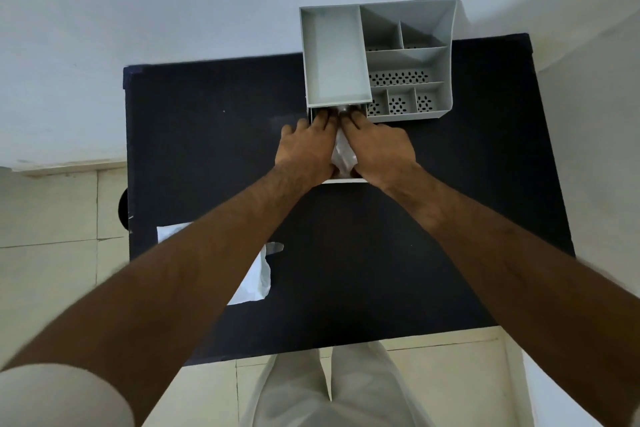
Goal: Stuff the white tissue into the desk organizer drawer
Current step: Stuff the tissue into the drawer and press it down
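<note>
Pressing down side by side, left hand (308,146) and right hand (375,146) flatten on white tissue (343,152) inside the pulled-out drawer (344,179) of the grey desk organizer (374,59), table's (207,135) 1 o'clock. Fingers extended, not clenched. Another white sheet (256,281) lies at 7 o'clock.

The scene is viewed from a single head-worn camera. It is aimed steeply down over the black table (207,149), seen close from above.
</note>
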